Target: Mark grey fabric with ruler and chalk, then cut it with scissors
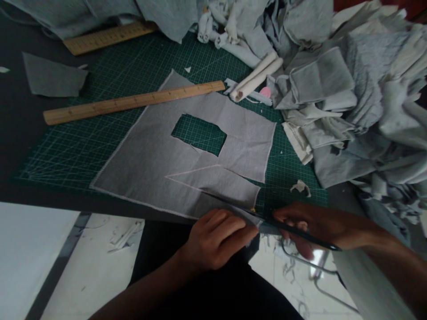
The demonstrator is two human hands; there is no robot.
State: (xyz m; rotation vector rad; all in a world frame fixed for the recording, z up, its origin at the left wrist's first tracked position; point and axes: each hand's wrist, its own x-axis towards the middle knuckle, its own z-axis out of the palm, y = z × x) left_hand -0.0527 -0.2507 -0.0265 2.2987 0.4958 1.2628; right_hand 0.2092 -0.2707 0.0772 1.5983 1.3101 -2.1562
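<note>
A piece of grey fabric point(150, 146) lies on a green cutting mat point(53, 153), with a rectangular hole through its middle and pale lines drawn in a pointed shape. My right hand point(303, 224) grips the black handles of a pair of scissors point(267, 218). Their blades reach left into the fabric, along the lower drawn line, where a slit runs in from the right edge. Close to the blades, my left hand point(222, 238) is closed over the fabric's near edge, its fingers curled onto the cloth.
One wooden ruler point(133, 103) lies across the fabric's far side; another ruler point(110, 38) is farther back. A grey scrap point(53, 75) rests at left. Heaped grey cloth point(333, 89) fills the right, beside cream fabric rolls point(256, 76) and a pink disc point(265, 92).
</note>
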